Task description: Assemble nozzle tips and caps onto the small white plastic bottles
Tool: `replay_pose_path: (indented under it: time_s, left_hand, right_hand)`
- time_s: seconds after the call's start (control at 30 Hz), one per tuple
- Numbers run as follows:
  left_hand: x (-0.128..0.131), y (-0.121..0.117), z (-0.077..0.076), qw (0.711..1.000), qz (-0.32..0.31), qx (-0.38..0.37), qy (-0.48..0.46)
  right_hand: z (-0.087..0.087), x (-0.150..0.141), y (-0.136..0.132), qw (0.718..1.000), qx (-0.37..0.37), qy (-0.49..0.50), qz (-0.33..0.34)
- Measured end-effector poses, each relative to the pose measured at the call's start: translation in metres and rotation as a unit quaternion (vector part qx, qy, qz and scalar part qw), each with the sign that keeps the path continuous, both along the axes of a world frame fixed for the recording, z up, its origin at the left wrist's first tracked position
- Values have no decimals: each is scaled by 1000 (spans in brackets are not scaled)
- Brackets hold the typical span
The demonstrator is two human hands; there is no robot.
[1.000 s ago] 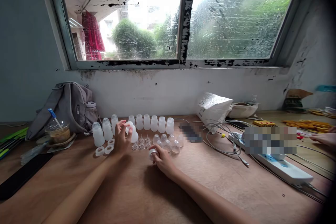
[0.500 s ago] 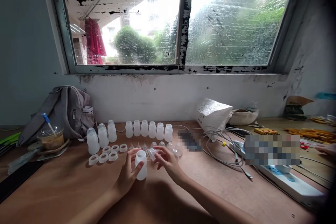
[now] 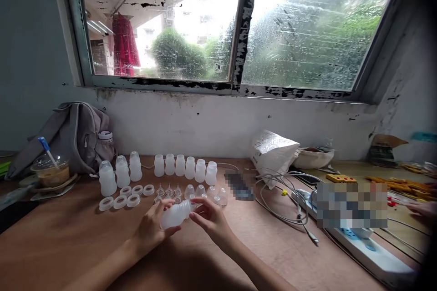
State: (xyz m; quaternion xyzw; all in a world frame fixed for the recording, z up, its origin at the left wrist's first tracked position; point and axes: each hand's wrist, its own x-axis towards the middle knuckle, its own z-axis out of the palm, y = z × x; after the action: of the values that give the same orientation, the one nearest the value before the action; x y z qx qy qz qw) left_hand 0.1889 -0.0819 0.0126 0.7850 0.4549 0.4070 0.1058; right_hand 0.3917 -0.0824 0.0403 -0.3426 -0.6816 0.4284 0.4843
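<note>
1. The held, waisted plastic bottle [image 3: 175, 216] is showing cloudy white.
2. The round plastic rings [image 3: 120, 207] are showing milky white.
3. The slouched cloth backpack [image 3: 88, 123] is showing grey.
4. The long plastic power strip [image 3: 387, 260] is showing white with blue patches.

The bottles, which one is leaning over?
The bottle in the left hand: its neck end tilts toward the right hand, while the other bottles stand upright on the table.
</note>
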Motion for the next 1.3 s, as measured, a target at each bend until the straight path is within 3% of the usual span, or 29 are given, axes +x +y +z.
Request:
replay_pose_path:
  time_s: [0.23,0.7,0.97,1.17,1.3]
  left_hand:
    - [-6,-2,0,996,-21,67,46]
    - [-7,-6,1,987,8,133,92]
    - [-7,-5,-4,981,1,151,125]
    - [-6,-7,-3,981,-10,144,131]
    - [-4,-12,-1,986,-25,112,117]
  right_hand:
    - [-12,0,8,999,31,-1,10]
    - [-15,4,15,998,-30,39,39]
    - [-17,5,12,990,22,-133,-47]
    - [-4,7,6,981,53,-184,-15]
    - [-6,5,6,977,46,-207,-32]
